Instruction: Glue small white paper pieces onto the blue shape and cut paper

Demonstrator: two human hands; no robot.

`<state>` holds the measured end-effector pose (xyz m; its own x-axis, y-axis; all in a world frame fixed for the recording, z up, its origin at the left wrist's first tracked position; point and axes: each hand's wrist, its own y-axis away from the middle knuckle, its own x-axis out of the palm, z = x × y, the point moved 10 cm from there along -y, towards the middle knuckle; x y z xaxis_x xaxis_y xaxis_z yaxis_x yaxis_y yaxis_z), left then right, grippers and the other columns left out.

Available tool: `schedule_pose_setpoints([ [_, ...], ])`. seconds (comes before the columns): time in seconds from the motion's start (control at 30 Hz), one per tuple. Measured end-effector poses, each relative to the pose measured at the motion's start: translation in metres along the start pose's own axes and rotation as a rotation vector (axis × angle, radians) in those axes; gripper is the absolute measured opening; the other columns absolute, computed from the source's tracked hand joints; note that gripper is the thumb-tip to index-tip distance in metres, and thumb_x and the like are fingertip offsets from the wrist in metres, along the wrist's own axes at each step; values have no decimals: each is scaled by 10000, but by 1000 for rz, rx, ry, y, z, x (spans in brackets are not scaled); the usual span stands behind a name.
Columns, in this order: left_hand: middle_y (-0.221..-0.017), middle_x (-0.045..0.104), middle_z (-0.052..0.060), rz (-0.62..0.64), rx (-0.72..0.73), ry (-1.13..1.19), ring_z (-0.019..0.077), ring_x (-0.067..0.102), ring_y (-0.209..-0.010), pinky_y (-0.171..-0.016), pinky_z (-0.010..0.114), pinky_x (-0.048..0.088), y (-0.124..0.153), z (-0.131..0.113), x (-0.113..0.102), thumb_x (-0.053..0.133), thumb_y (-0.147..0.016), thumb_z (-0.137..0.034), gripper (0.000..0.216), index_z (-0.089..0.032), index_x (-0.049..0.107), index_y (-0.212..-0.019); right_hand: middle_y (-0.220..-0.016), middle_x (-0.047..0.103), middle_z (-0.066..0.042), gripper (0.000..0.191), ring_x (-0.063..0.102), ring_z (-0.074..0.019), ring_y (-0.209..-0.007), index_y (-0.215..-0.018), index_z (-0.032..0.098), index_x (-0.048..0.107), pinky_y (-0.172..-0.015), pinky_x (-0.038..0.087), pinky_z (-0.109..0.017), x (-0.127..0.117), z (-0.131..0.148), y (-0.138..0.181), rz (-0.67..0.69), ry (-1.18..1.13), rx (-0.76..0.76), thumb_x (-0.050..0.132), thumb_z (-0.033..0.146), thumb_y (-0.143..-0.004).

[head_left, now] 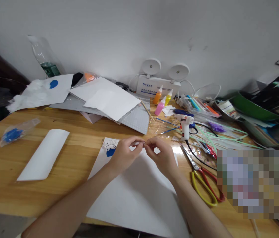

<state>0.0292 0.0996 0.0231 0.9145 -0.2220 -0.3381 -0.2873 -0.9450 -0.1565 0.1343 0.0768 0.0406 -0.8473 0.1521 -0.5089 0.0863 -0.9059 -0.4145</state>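
Note:
Over the far part of a large white sheet, my left hand and my right hand meet fingertip to fingertip. Both are closed in a pinch. A tiny pale piece seems to sit between the fingertips, too small and covered to name. Left of my left hand, a crumbly white mass lies on the sheet's far corner, bordering a blue patch. A small white scrap partly shows behind my right hand's fingers.
Scissors with red and yellow handles and a white glue gun lie to the right. A folded white paper and a bag with blue stuff lie left. Paint bottles and a grey cutting mat are behind.

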Motion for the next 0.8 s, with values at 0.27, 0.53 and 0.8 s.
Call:
schedule_pose_setpoints([
  [0.27,-810,660,21,-1,-23,37,129,605,-775,-724,225,464,0,4,1,494,-747,-218,149,-164,608,-826,-660,565,6,53,495,-104,-580,-727,187,569,-540,405,-228,-4,-3,0,-16,13,15,546,145,-752],
  [0.53,-803,669,31,26,-24,69,147,611,-770,-733,261,475,1,4,3,493,-752,-242,167,-167,628,-814,-687,596,-2,53,516,-110,-580,-738,197,598,-542,417,-239,-10,-3,2,-85,43,30,558,167,-756],
  [0.8,-834,671,32,9,-8,57,153,614,-782,-739,270,484,1,3,2,498,-752,-265,181,-178,630,-839,-714,588,-27,96,501,-109,-573,-756,197,602,-534,432,-249,-14,12,4,-154,81,-100,526,139,-763],
])
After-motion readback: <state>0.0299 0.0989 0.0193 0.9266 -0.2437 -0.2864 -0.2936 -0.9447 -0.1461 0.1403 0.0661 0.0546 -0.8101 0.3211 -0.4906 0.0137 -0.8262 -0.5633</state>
